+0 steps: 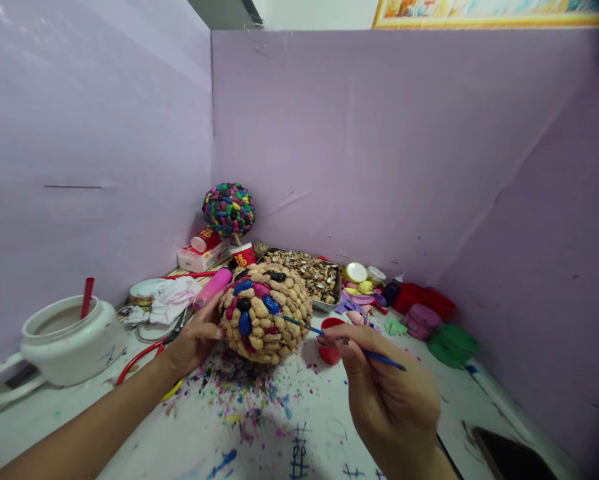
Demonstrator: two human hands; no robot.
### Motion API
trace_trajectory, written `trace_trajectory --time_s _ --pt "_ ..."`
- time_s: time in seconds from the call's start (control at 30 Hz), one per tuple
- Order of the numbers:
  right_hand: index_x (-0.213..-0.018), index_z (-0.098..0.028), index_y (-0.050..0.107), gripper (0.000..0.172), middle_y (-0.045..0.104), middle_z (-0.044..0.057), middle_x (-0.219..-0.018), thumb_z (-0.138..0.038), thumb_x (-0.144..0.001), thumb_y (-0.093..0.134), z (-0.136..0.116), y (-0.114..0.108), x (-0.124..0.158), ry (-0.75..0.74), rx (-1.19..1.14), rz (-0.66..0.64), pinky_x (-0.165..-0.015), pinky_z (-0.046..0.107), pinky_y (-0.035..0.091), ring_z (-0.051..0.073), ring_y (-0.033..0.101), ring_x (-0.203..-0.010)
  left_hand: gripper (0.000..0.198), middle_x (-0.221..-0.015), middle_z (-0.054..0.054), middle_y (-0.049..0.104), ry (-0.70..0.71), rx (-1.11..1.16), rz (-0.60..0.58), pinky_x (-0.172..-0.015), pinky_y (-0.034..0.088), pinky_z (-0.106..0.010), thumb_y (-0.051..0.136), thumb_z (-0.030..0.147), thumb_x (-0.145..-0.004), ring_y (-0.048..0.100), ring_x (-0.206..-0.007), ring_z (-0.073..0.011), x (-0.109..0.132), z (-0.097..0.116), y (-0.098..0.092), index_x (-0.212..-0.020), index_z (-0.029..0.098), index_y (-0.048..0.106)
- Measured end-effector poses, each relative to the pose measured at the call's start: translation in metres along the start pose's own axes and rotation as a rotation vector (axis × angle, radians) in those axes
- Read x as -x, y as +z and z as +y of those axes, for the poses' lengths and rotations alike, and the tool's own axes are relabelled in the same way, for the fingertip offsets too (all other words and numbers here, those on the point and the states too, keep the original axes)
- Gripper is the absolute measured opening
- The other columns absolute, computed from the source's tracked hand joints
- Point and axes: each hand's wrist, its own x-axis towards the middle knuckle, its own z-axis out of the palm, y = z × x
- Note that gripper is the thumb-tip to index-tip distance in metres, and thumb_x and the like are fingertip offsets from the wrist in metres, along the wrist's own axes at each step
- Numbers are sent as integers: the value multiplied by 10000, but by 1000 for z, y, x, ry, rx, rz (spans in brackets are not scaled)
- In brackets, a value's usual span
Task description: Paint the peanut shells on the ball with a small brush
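Remotely, I logged the right hand gripping a brush, its tip at the ball; the left hand touched the ball's left side, grip unclear to me.

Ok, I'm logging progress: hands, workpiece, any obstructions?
Left hand against tan peanut ball, partly painted. Right hand holds slim blue paintbrush to it. Red cup behind right hand, not blocking.
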Motion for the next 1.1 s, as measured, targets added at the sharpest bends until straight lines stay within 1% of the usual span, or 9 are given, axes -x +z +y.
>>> trace_trajectory --time_s 0.1,0.23,0.4,0.5,0.63,0.87,1.0,1.1 --pt "-858 -178 640 145 714 -7 -694 -132 -905 510 1 -5 1 42 12 17 -589 131 532 81 699 -641 954 -1304 -32 640 -4 6 -6 -1051 404 -424 580 85 -505 487 -1282 -319 -1 0 1 -1430 255 428" --pt "-848 -191 631 130 710 -21 -716 -132 -901 528 4 -8 1 50 18 89 -610 131 530 70 686 -644 945 -1269 -51 656 -16 5 -1 -1032 419 -439 572 85 -508 502 -1264 -328 -1 1 1 -1429 238 425" --pt "-872 -193 642 145 711 -16 -707 -134 -904 513 4 -3 0 66 -43 44 -578 146 528 81 685 -628 989 -1367 -22 590 -23 14 22 -1104 342 -451 554 76 -498 424 -1337 -318 0 -1 -4 -1452 265 381" --pt "-860 -188 642 142 715 -8 -717 -130 -899 518 3 -2 0 64 -61 38 -587 152 531 84 685 -633 1005 -1395 -10 566 -34 15 23 -1121 320 -450 550 78 -497 385 -1366 -313 0 -1 -5 -1464 275 358" --pt "-833 -184 639 153 701 -19 -686 -116 -895 516 3 -3 -1 79 -62 44 -592 139 528 74 675 -617 996 -1394 1 565 -41 15 28 -1115 336 -444 553 83 -507 367 -1378 -307 -1 -1 -5 -1462 283 358" --pt "-857 -190 651 152 736 10 -744 -127 -896 519 5 -3 0 73 -50 39 -578 147 529 94 702 -654 977 -1406 4 555 -31 12 36 -1115 344 -420 565 85 -511 359 -1386 -300 -1 -2 -3 -1451 281 383" --pt "-877 -187 657 162 739 12 -750 -127 -900 508 3 -4 0 60 -46 35 -601 144 538 98 713 -683 987 -1394 11 568 -24 -5 20 -1079 394 -407 564 98 -500 369 -1380 -304 0 -2 -3 -1450 292 383" --pt "-869 -176 657 153 726 3 -714 -119 -889 516 1 -3 -2 48 -47 31 -590 137 535 90 701 -644 973 -1371 9 590 -22 -33 12 -1046 429 -402 558 110 -504 390 -1366 -309 -1 -2 -4 -1446 291 392"
